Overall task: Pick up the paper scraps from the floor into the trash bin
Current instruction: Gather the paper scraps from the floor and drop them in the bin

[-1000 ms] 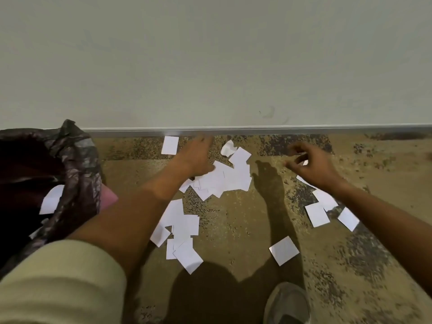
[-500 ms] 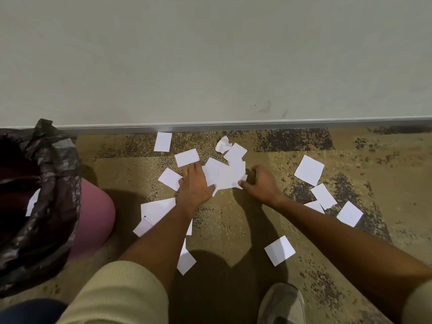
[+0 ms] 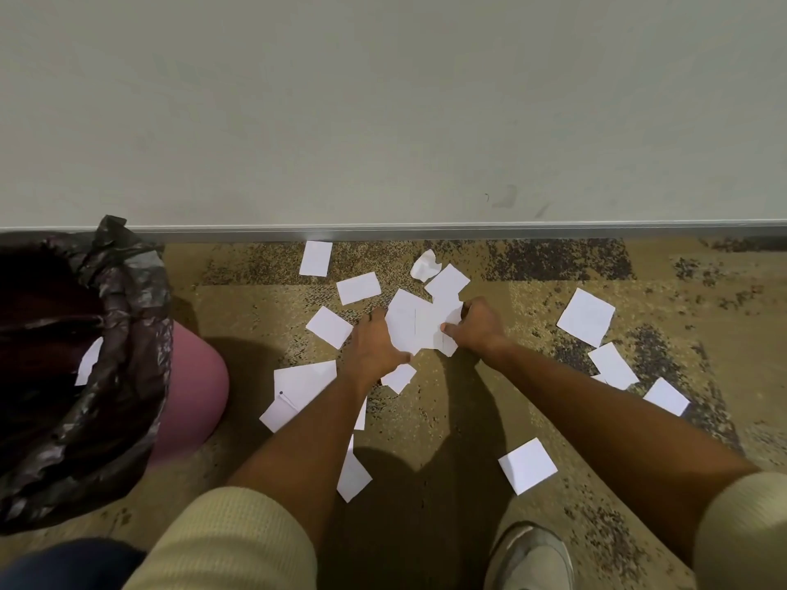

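Note:
White paper scraps lie scattered on the mottled floor. A bunched pile of scraps sits between my two hands near the wall. My left hand presses against the pile's left side, fingers spread on the floor. My right hand curls around the pile's right edge, thumb on the paper. Loose scraps lie beside them: a crumpled one, a square to the right, another near my shoe. The pink trash bin with a black liner stands at the left, one scrap inside.
A grey-green wall with a metal baseboard strip runs across just beyond the scraps. My shoe stands at the bottom right. More scraps lie under my left forearm and at the far right.
My right hand has swung left from the right-hand scraps to the central pile. Both hands have closed in on the pile and bunched it tighter between them.

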The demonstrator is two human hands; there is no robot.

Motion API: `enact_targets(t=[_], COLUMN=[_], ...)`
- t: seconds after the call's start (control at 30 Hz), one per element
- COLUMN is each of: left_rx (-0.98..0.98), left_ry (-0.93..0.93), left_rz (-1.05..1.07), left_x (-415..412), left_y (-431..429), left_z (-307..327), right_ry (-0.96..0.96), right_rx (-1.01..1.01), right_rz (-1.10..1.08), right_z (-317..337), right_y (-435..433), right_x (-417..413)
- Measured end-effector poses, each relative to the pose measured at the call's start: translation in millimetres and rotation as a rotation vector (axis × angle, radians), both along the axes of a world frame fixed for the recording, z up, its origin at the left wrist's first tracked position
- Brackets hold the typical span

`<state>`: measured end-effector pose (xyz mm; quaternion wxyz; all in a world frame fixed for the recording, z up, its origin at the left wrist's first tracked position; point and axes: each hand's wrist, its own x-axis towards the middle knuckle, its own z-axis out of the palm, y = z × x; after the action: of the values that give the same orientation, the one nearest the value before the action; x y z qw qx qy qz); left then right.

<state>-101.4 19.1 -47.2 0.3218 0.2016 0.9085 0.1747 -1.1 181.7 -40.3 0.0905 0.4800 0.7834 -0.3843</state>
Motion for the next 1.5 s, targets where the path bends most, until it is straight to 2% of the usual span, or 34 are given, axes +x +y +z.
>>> enact_targets(t=[0.23,0.47,0.63,0.93,1.17,1.5], left_rx=[0.086,0.126,0.120,0.235,0.309,0.480], left_ry=[-0.026,-0.104,-0.208,-0.183,-0.127,0.086], left_rz=[0.104,0.163,0.201,0.084,-0.035,-0.180], left_x=[10,14,15,-19,-56,-91], left_y=[-2,5,8,-15,-16,-47], left_z=[4,13,15,32,92,232], right_ry=[-0.018,0.038,0.101,0.212,0.392,0.579], right_rx=[0.043,0.045,-0.050,-0.225,-0.382,-0.481], right_rz=[0.144,0.104,0.067,-0.028,-0.107,0.014], right_z=[5,2,0,0,24,95], right_y=[-10,-20,-26,-22,-23,-47], right_x=[1,-3,-4,14,12,-24])
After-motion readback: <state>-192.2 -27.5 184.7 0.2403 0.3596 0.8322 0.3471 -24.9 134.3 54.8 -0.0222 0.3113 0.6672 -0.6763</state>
